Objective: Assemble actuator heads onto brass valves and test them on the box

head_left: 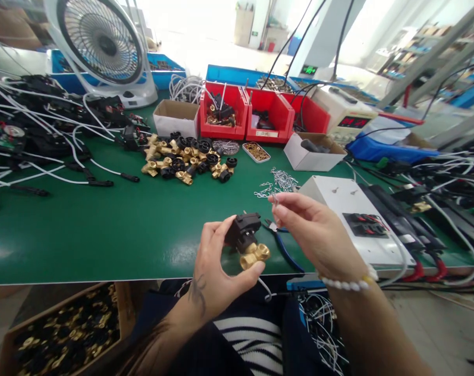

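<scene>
My left hand grips a brass valve with a black plastic top at the near edge of the green table. My right hand pinches a small metal wire clip just above and right of the valve. Blue-handled pliers lie on the mat between my hands. A loose heap of wire clips sits just behind my right hand.
A pile of brass-and-black valves lies mid-table. Behind it stand red bins, small cardboard boxes and a white fan. A white test box is at right, cable bundles at left. A carton of valves sits below left.
</scene>
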Available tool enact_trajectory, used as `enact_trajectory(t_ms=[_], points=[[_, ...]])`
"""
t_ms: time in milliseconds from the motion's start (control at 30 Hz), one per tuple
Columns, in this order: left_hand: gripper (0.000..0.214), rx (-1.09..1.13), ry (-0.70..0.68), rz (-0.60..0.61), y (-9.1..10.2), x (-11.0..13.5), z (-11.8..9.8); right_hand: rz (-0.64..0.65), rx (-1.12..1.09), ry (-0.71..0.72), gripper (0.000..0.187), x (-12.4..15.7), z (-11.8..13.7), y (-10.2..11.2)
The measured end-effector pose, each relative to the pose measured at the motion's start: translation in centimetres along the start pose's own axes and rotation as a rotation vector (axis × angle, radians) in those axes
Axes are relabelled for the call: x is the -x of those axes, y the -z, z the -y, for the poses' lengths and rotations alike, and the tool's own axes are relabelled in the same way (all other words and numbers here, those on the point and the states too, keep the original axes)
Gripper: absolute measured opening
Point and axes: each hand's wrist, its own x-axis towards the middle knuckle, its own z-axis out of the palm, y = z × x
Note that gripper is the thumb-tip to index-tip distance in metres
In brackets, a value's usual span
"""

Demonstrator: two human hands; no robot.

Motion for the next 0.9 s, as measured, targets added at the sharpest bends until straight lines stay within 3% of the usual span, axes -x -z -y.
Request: enact_trajectory(t_ms=[167, 300, 433, 600, 900], points=[[0.073, -0.085, -0.122, -0.035, 1.0, 0.0, -1.9, 0.095, 0.271, 0.1, 0.005, 2.4, 2.8, 0.0], [0.072, -0.162, -0.201, -0.046, 1.4, 0.0, -3.1, 0.219, 0.513, 0.224, 0.017, 3.5, 4.2, 0.0], [0.07, -0.218, -0.233, -0.052, 1.6, 0.1, -3.8, 0.164, 0.602, 0.268, 0.012, 3.8, 4.7, 0.1], [0.069, -0.261, -0.25, -0.058, 1.7, 0.0, -4.0, 0.227, 0.712, 0.394, 0.016, 3.5, 5.2, 0.0], [0.072, -0.261, -0.248, -0.033, 1.9, 0.0, -3.9, 0.221, 0.815, 0.51, 0.019, 3.5, 5.3, -1.4]])
